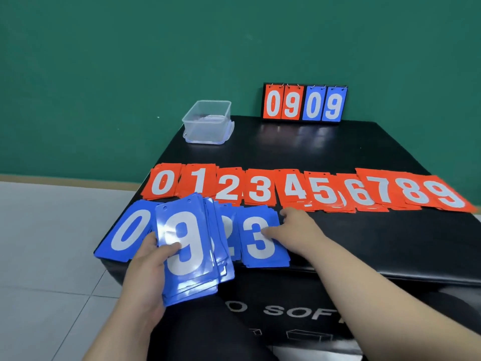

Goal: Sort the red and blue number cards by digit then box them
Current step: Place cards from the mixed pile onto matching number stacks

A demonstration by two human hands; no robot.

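An open-topped clear plastic box (207, 122) sits on the far left corner of a black padded desk (377, 238), well beyond the left hand (145, 267). Its contents cannot be made out through its walls.

A pile of blue 0 cards (127, 230) lies flat just left of the left hand. That hand grips a thick, fanned stack of blue number cards (190, 256). Its thumb curls across the top card, a white 9, and the stack is tilted over the desk's near edge.

Between the two hands, a pile of blue 2 cards (230, 230) is mostly hidden behind the stack. The right hand (294, 230) lies open and loose. Its thumb tip rests on the pile of blue 3 cards (260, 243), and its other fingers are at that pile's far right corner.

Just beyond both hands runs a row of red number cards (260, 188) in overlapping piles, 0 to 9 from left to right.

Far beyond the right hand, a black flip scoreboard (304, 104) stands at the desk's back edge. It shows a red 0 and 9, then a blue 0 and 9.
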